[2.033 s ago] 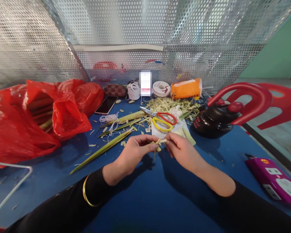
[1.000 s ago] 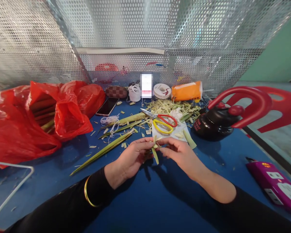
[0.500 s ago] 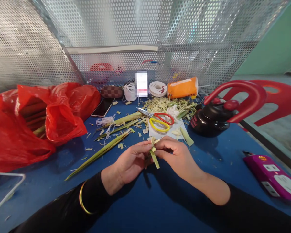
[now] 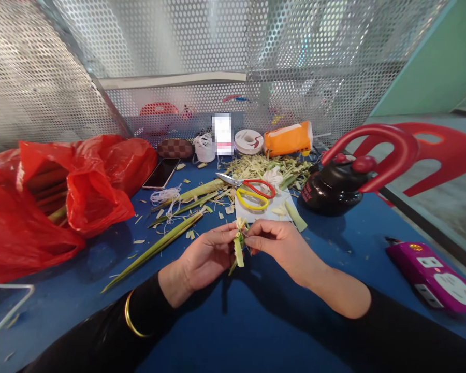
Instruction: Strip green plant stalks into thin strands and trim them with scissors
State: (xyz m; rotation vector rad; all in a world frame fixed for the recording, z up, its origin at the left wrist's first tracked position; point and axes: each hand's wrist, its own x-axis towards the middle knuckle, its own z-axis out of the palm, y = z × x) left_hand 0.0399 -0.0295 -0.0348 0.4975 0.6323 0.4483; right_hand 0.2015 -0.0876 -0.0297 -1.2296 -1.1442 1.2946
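Between the thumb and fingers of my left hand (image 4: 202, 261) is a small folded piece of pale green plant leaf (image 4: 238, 249), with a strip hanging down and a frayed top. My right hand (image 4: 287, 251) pinches at its right edge, thumb against index finger; what lies between those fingertips is too small to make out. Just beyond the hands, scissors (image 4: 248, 192) with one red and one yellow handle lie across a white paper (image 4: 272, 212). A short green stalk piece (image 4: 295, 215) rests at the paper's right side.
Long green stalks (image 4: 155, 248) and white string (image 4: 166, 195) lie left of centre. Plant shavings (image 4: 264, 167) are heaped behind the scissors. Red plastic bags (image 4: 101, 191) stand left; a black jug (image 4: 332, 189) with red handle and a purple box (image 4: 431, 277) are right. A phone (image 4: 161, 173) lies behind.
The leaf piece has turned so its strip hangs more upright and its rolled part shows. My right fingertips have shifted along its edge. The whole view has moved slightly.
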